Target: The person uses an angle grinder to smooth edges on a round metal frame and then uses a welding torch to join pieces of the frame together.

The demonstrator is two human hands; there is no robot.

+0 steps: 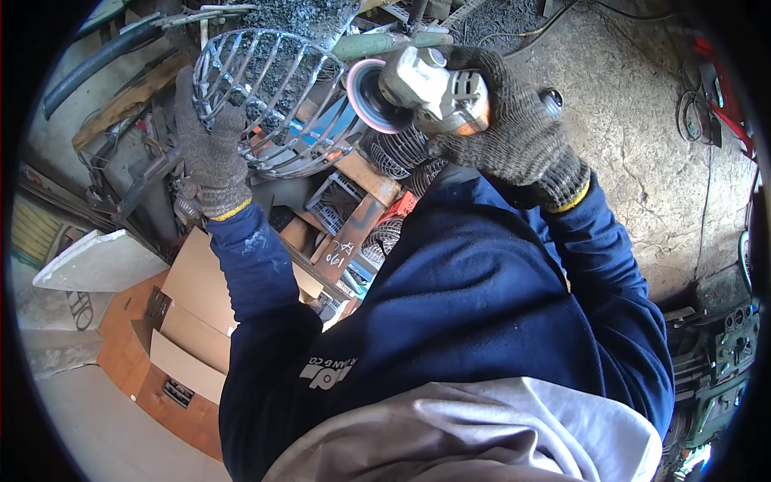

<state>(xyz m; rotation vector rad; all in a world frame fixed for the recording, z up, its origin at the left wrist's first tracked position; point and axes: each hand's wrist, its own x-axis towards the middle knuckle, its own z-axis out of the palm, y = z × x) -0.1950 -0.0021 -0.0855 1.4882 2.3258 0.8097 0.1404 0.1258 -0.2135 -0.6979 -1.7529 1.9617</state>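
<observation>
Both my hands wear grey knit work gloves with yellow cuffs. My left hand [215,153] is closed on the left side of a round cage-like metal basket [277,145] made of bare bars. In my right hand [522,128] is an angle grinder [438,88], with the glove wrapped round its body. The grinder's pinkish-rimmed round disc [377,96] points left, close to the basket's right edge; I cannot tell whether they touch. My right fingertips are partly hidden behind the tool.
Below the basket are a wooden beam [345,249], a plastic crate [333,201] and several wire pieces [393,153]. An open cardboard box [197,281] stands at left. Dark grit [297,32] lies at the top. A green machine [719,361] stands at right, beside the concrete floor [634,145].
</observation>
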